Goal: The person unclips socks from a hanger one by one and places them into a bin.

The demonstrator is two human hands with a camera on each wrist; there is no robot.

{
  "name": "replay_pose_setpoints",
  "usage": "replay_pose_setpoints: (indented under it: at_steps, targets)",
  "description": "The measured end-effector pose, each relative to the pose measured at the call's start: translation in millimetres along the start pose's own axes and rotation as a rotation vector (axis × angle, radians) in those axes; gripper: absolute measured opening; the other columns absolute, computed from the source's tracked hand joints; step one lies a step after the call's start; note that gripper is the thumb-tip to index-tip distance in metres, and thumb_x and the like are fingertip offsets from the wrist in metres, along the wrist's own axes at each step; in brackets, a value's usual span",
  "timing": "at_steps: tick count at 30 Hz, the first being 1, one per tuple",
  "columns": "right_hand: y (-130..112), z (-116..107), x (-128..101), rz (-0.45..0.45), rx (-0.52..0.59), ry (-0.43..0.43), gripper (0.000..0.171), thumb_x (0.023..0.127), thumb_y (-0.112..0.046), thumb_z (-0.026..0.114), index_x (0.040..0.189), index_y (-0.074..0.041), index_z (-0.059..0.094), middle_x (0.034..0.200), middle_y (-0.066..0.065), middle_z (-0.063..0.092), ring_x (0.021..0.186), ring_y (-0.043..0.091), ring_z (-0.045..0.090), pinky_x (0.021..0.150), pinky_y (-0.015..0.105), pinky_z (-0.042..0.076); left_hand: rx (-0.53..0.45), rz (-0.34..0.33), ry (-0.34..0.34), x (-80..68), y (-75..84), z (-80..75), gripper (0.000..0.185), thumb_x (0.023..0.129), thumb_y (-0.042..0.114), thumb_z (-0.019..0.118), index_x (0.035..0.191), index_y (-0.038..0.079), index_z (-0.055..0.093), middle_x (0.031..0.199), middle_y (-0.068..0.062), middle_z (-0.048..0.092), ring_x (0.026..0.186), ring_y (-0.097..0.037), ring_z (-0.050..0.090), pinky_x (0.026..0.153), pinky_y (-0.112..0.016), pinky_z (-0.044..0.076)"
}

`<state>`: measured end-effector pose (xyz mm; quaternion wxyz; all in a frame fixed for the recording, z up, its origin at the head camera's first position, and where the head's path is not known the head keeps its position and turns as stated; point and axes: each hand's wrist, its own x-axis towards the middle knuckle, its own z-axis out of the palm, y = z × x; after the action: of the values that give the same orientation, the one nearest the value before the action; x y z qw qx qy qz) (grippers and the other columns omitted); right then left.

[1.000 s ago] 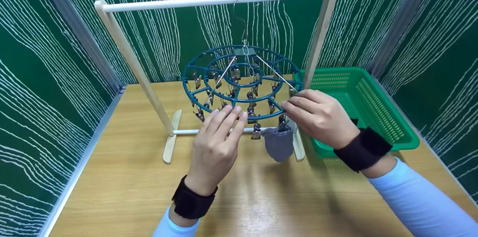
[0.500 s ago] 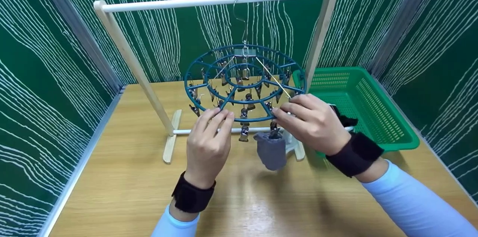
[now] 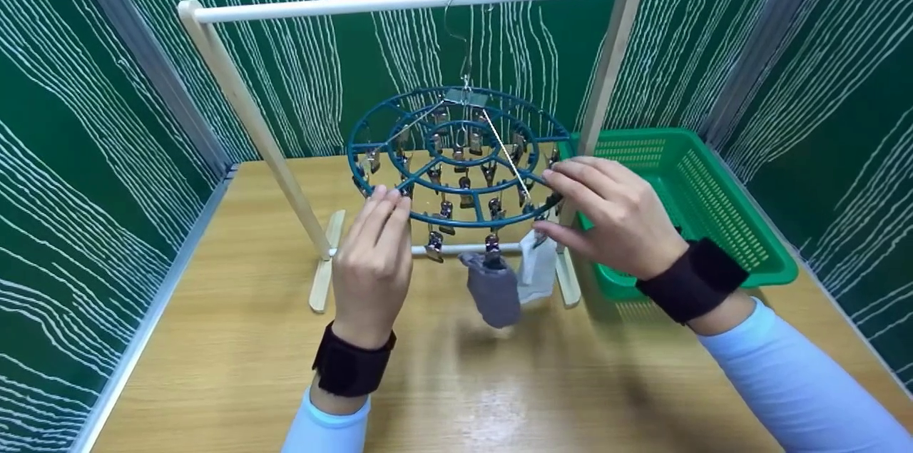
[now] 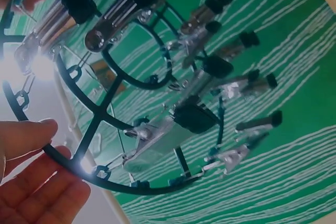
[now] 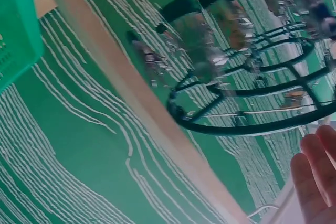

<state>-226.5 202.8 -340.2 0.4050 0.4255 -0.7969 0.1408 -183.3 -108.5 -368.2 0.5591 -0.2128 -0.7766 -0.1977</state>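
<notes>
A round dark teal clip hanger [image 3: 479,214] hangs by its metal hook from a white rail. My left hand [image 3: 374,260] pinches its outer rim at the front left. In the left wrist view, the thumb [image 4: 31,136] and fingers lie on either side of that rim. My right hand [image 3: 613,217] is at the rim's right side, its thumb spread from straight fingers; in the right wrist view the fingers [image 5: 315,166] lie beside the ring. From clips at the front hang a small grey sock-like cloth [image 3: 493,292] and, to its right, a white cloth [image 3: 538,267].
The rail [image 3: 321,8] belongs to a wooden stand with two uprights [image 3: 246,103]. A green basket [image 3: 749,225] stands at the right behind my right hand, with something dark partly hidden in it. Several metal clips [image 3: 434,246] dangle from the rings. Green walls enclose the wooden tabletop [image 3: 235,339].
The hanger has turned, carrying the grey cloth leftward and bringing the white cloth into clearer view. My left hand has moved left with the rim; my right hand's fingers have spread.
</notes>
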Motion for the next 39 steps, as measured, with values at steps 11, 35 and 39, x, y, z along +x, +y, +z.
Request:
replay_pose_setpoints:
  at_steps: [11,35,39]
  targets:
    - [0,11,-2,-0.071,0.054,0.066,0.046,0.113,-0.039,0.060,0.114,0.002,0.081,0.104,0.021,0.082,0.094,0.039,0.079,0.083,0.055,0.066,-0.006,-0.072,-0.025,3.0,-11.3,-1.3,0.020,0.094,-0.009,0.078,0.113,-0.008,0.080,0.117,-0.025,0.080,0.119,-0.038,0.077,0.101,-0.047,0.063]
    - [-7,13,4,-0.097,0.007,0.092,0.047,0.113,-0.036,0.058,0.106,0.003,0.082,0.094,0.020,0.082,0.085,0.037,0.078,0.078,0.051,0.066,-0.273,-0.165,-0.586,-2.2,26.4,-4.9,0.044,0.101,0.032,0.079,0.123,-0.006,0.075,0.116,-0.021,0.080,0.106,-0.035,0.079,0.094,-0.045,0.066]
    - [-8,14,3,-0.101,0.004,0.099,0.045,0.113,-0.035,0.059,0.106,0.003,0.082,0.094,0.019,0.082,0.085,0.037,0.078,0.078,0.051,0.066,-0.380,-0.258,-0.726,-3.0,24.5,2.6,0.051,0.106,0.033,0.073,0.134,-0.010,0.068,0.125,-0.024,0.077,0.108,-0.034,0.077,0.091,-0.046,0.066]
